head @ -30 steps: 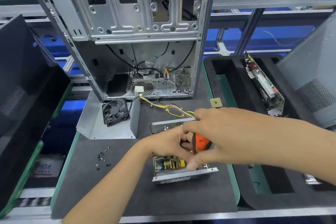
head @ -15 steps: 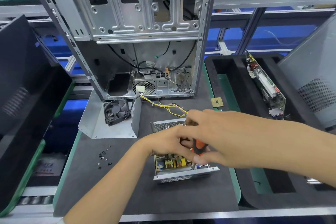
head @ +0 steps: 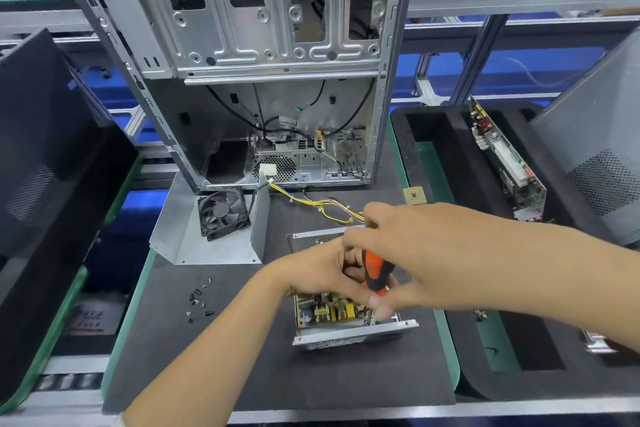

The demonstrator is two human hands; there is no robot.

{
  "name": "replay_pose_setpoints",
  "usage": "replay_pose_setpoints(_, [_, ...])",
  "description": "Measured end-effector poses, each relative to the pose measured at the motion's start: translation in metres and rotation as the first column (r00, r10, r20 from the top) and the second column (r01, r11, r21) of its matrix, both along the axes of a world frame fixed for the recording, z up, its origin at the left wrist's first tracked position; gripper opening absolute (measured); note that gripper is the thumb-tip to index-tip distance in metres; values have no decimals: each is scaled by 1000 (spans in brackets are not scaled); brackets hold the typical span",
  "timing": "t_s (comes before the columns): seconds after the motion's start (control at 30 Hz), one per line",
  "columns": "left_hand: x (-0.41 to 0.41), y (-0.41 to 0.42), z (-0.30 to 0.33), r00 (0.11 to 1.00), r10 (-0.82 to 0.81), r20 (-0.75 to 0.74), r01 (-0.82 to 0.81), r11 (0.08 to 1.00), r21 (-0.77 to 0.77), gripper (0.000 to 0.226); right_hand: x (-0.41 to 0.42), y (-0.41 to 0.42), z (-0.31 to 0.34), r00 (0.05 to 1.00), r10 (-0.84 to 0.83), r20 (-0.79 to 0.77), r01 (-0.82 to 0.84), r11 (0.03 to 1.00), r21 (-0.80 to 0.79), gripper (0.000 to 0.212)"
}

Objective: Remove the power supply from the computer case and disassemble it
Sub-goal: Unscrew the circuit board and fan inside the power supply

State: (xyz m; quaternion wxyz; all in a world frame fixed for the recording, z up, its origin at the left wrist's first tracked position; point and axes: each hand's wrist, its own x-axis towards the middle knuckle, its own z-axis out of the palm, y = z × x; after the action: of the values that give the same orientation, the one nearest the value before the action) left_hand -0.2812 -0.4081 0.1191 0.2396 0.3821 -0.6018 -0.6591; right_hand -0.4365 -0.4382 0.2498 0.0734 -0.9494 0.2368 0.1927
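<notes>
One opened power supply point(head: 346, 322), one screwdriver point(head: 375, 270), two hands, one fan point(head: 223, 213)

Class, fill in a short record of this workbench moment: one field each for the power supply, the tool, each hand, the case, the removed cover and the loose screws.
power supply: open, circuit board exposed, on dark mat
tool: orange-handled screwdriver, upright over the board
right hand: grips screwdriver
left hand: at the screwdriver, grip unclear
case: upright behind, side open
cover with fan: left of the supply
screws: heap on mat
</notes>
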Motion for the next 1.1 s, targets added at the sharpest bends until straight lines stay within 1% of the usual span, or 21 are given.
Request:
replay_pose_setpoints(0.07, [0,-1,-4,998,7,57,-5,1000,-22,15,4,-1,-4,998,34,-49,-39,994,-98,68])
replay_pose_setpoints(0.1, [1,-1,-4,997,-22,74,24,999,-35,10,7,2,-5,999,30,-37,-35,986,-165,56])
replay_pose_setpoints(0.17, [2,-1,-5,997,-63,54,66,996,-54,13,9,4,-5,998,21,-56,-30,984,-176,32])
replay_pose_setpoints(0.2, [3,0,-5,998,-51,46,54,997,-53,20,9,3,-6,996,26,-82,-39,988,-152,21])
replay_pose_setpoints(0.23, [7,0,-6,999,-26,39,28,999,-37,26,9,3,-6,995,40,-92,-50,993,-111,15])
replay_pose_setpoints(0.3, [15,1,-8,999,21,37,-21,1000,2,21,9,2,-3,991,50,-127,-50,999,5,28])
replay_pose_setpoints(0.33, [21,1,-12,999,42,28,-42,999,9,30,10,0,-2,987,56,-150,-51,998,33,34])
replay_pose_setpoints(0.37, [27,1,-12,998,67,0,-67,997,25,32,11,0,0,987,58,-148,-52,997,49,38])
replay_pose_setpoints(0.43, [34,3,-11,989,119,-86,-118,993,17,15,12,1,2,988,58,-146,-51,997,50,38])
replay_pose_setpoints(0.5, [40,4,-12,977,176,-124,-173,984,35,9,12,-1,1,990,47,-135,-39,997,66,34])
replay_pose_setpoints(0.6, [49,7,-16,968,249,-23,-248,968,43,7,10,-1,8,993,24,-119,-13,995,98,30])
replay_pose_setpoints(0.67, [52,10,-17,965,257,49,-260,964,64,14,8,-1,14,997,5,-80,7,990,144,26])
replay_pose_setpoints(0.77, [55,14,-17,967,221,126,-237,964,125,24,3,-3,24,999,-24,43,14,978,208,19])
replay_pose_setpoints(0.87, [55,19,-10,958,209,196,-243,954,173,36,2,-9,31,987,-36,157,1,976,217,17])
replay_pose_setpoints(0.93, [56,21,-7,937,210,280,-269,944,193,44,4,-11,35,972,-38,233,-9,980,197,16])
replay_pose_setpoints(1.0, [56,23,-4,914,198,353,-267,950,160,43,5,-13,37,958,-40,285,-11,984,176,16])
replay_pose_setpoints(1.03, [56,24,-3,910,202,362,-257,960,109,39,5,-14,39,954,-39,298,-12,986,166,17])
replay_pose_setpoints(1.1, [52,27,-1,907,256,333,-253,966,-53,24,4,-16,40,952,-30,306,-17,989,149,16])
